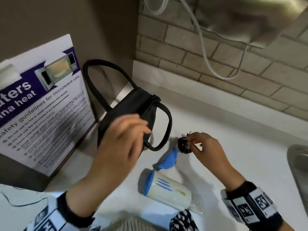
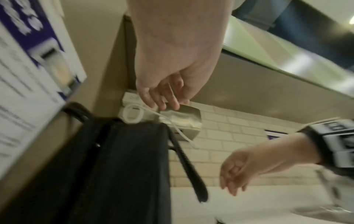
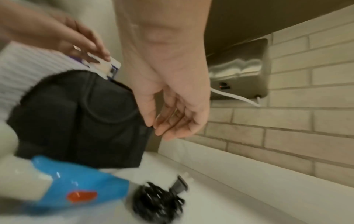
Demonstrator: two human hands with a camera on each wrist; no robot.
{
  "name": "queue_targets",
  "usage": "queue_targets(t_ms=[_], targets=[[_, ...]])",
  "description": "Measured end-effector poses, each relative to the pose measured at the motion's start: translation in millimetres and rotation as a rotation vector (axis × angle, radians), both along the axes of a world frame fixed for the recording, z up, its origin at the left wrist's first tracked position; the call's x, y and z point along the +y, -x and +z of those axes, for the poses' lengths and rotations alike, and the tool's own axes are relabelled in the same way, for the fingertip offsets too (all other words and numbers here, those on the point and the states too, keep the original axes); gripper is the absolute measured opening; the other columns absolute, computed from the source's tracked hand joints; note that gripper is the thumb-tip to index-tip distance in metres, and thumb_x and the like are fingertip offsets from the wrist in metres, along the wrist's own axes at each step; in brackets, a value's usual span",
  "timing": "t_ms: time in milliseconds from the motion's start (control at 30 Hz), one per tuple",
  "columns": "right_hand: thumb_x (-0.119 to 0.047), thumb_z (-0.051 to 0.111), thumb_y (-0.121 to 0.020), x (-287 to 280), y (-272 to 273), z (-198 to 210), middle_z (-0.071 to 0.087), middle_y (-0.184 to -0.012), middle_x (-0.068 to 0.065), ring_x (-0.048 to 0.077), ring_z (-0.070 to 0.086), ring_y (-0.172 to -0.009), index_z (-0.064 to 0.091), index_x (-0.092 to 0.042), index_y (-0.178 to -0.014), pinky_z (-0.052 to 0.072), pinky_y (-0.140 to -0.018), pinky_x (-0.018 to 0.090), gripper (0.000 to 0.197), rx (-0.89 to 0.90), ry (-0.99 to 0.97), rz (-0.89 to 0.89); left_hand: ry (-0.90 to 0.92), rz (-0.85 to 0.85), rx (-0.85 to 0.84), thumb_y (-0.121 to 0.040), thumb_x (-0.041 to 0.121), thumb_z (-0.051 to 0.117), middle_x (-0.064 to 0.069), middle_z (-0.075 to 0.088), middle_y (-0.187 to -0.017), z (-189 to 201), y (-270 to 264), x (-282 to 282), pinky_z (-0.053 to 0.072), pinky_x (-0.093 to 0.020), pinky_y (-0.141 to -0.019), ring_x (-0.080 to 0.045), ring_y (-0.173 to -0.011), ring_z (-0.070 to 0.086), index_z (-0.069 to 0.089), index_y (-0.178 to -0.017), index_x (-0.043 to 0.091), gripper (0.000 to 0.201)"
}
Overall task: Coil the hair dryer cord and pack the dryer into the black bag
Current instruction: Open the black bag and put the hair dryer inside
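The hair dryer [image 1: 164,189] lies on the white counter [image 1: 241,139], white body with a blue grille; its blue handle [image 3: 76,181] points toward the black bag [image 1: 126,110]. The black cord sits coiled in a tight bundle [image 1: 184,145] at the handle's end, with the plug [image 3: 180,184] sticking out. My right hand [image 1: 193,139] hovers just over the coil [image 3: 157,201] with fingers loosely curled, holding nothing. Blurred with motion, my left hand [image 1: 141,129] is in front of the bag [image 2: 114,166], fingers relaxed and empty. The bag stands against the wall, its handles free.
A microwave safety poster [image 1: 41,105] leans at the left. A steel wall unit [image 1: 250,19] with a white cable [image 1: 205,52] hangs on the brick-tiled wall above the counter. A metal sink [image 1: 298,164] edges in at the right.
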State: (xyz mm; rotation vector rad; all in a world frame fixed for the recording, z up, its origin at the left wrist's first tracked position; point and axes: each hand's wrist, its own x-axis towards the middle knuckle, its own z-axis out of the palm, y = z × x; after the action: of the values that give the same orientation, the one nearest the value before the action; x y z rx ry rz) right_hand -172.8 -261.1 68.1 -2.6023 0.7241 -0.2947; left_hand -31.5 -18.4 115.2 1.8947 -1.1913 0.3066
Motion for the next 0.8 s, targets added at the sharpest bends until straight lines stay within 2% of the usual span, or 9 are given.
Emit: queue_targets(t_ms=[100, 167, 233, 333, 467, 533, 600, 733, 800], targets=[[-0.012, 0.068, -0.081, -22.6, 7.2, -28.3, 0.066, -0.098, 0.007, 0.024, 0.066, -0.088, 0.065, -0.016, -0.112, 0.052, -0.077, 0.032, 0.032, 0.091, 0.039, 0.060, -0.203, -0.303, 0.026, -0.087, 0.012, 0.050, 0.003, 0.065, -0.105, -25.8, 25.5, -22.1, 0.040, -0.027, -0.099, -0.013, -0.110, 0.054, 0.065, -0.101, 0.019, 0.021], [-0.013, 0.070, -0.078, -28.0, 8.1, -46.4, 0.064, -0.111, 0.010, 0.031, 0.064, -0.096, 0.060, -0.014, -0.121, 0.052, -0.081, 0.035, 0.044, 0.181, 0.071, 0.167, -0.430, -0.450, 0.025, -0.093, 0.027, 0.048, 0.005, 0.060, -0.115, -43.6, 43.0, -33.7, 0.042, -0.033, -0.098, -0.013, -0.115, 0.051, 0.057, -0.114, 0.023, 0.023], [-0.017, 0.069, -0.079, -27.3, 6.9, -61.1, 0.058, -0.126, 0.007, 0.031, 0.058, -0.109, 0.050, -0.018, -0.133, 0.048, -0.088, 0.038, 0.057, 0.311, 0.120, 0.204, -0.681, -0.547, 0.029, -0.094, 0.042, 0.051, 0.005, 0.049, -0.132, -61.5, 56.9, -38.9, 0.037, -0.038, -0.107, -0.015, -0.128, 0.040, 0.044, -0.129, 0.025, 0.040], [-0.018, 0.066, -0.082, -23.6, 6.1, -76.5, 0.055, -0.131, 0.002, 0.028, 0.048, -0.121, 0.036, -0.024, -0.143, 0.040, -0.093, 0.036, 0.068, 0.398, 0.173, 0.184, -0.907, -0.659, 0.008, -0.085, 0.048, 0.062, -0.002, 0.042, -0.137, -80.7, 66.8, -42.6, 0.027, -0.038, -0.112, -0.023, -0.130, 0.034, 0.034, -0.138, 0.019, 0.067], [-0.012, 0.061, -0.082, -25.0, 6.1, -82.7, 0.063, -0.121, 0.000, 0.027, 0.054, -0.112, 0.042, -0.025, -0.137, 0.036, -0.090, 0.035, 0.060, 0.311, 0.260, 0.167, -1.058, -0.605, -0.243, -0.066, 0.039, 0.081, -0.005, 0.055, -0.120, -101.7, 72.1, -50.6, 0.038, -0.045, -0.102, -0.029, -0.112, 0.051, 0.032, -0.134, 0.019, 0.086], [-0.015, 0.062, -0.083, -28.1, 5.2, -78.4, 0.066, -0.115, -0.001, 0.027, 0.056, -0.106, 0.047, -0.023, -0.132, 0.034, -0.085, 0.034, 0.052, 0.266, 0.213, 0.158, -1.067, -0.573, -0.260, -0.064, 0.028, 0.079, -0.004, 0.056, -0.118, -99.8, 71.8, -53.2, 0.037, -0.045, -0.101, -0.028, -0.111, 0.051, 0.033, -0.132, 0.021, 0.083], [-0.020, 0.063, -0.085, -30.9, 3.1, -68.3, 0.068, -0.107, 0.000, 0.027, 0.057, -0.101, 0.049, -0.022, -0.129, 0.033, -0.081, 0.032, 0.046, 0.218, 0.090, 0.121, -1.002, -0.581, -0.138, -0.066, 0.022, 0.075, 0.000, 0.052, -0.125, -96.1, 66.8, -53.1, 0.030, -0.040, -0.104, -0.025, -0.118, 0.046, 0.034, -0.135, 0.026, 0.080], [-0.023, 0.068, -0.085, -34.4, 0.2, -34.7, 0.071, -0.082, 0.001, 0.024, 0.064, -0.080, 0.057, -0.024, -0.119, 0.047, -0.077, 0.036, 0.035, 0.016, -0.384, 0.021, -0.773, -0.599, 0.258, -0.070, 0.031, 0.078, 0.014, 0.048, -0.137, -78.8, 55.7, -48.8, 0.034, -0.026, -0.102, -0.009, -0.124, 0.043, 0.034, -0.139, 0.038, 0.082], [-0.024, 0.067, -0.086, -31.9, -2.0, -15.6, 0.072, -0.084, 0.010, 0.026, 0.067, -0.086, 0.062, -0.029, -0.113, 0.048, -0.083, 0.036, 0.027, -0.101, -0.659, -0.031, -0.628, -0.608, 0.494, -0.068, 0.033, 0.083, 0.015, 0.052, -0.138, -64.2, 50.6, -47.5, 0.039, -0.021, -0.101, -0.003, -0.121, 0.049, 0.037, -0.140, 0.035, 0.086]])
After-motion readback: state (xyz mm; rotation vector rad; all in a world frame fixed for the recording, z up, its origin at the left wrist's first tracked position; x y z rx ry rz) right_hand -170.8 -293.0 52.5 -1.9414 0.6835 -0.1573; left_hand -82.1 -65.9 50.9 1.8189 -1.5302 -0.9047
